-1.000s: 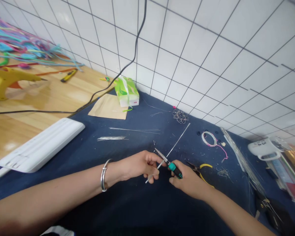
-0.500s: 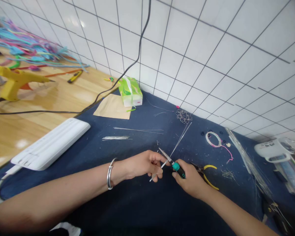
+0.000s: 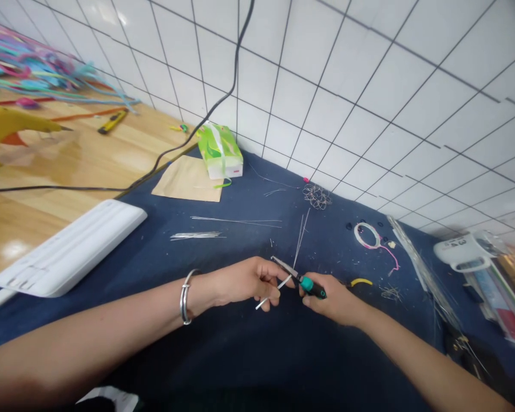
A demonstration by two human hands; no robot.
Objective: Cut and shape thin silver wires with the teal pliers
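Near the middle of the blue cloth, my left hand (image 3: 257, 281) pinches a thin white stick (image 3: 262, 301) that slants up to the right. My right hand (image 3: 328, 296) is closed on pliers (image 3: 311, 286) with green and black handles. Their metal jaws point up and left and cross the stick's upper end beside my left fingertips. Thin silvery wires (image 3: 301, 240) extend upward from that same spot. Whether the jaws are closed on the wires is too small to tell. A silver bracelet (image 3: 184, 297) circles my left wrist.
Wire bundles (image 3: 197, 235), a brown paper (image 3: 189, 180), a green tissue pack (image 3: 221, 151) and coiled wire (image 3: 316, 196) lie beyond my hands. A white power strip (image 3: 77, 246) and yellow glue gun (image 3: 8, 129) are left. At right are a wire ring (image 3: 368, 235), yellow-handled pliers (image 3: 361, 282) and a white mug (image 3: 463, 250).
The view has shifted, moving the table items left and slightly up. The wires beyond the pliers stand more upright, and my right hand covers more of the yellow-handled pliers.
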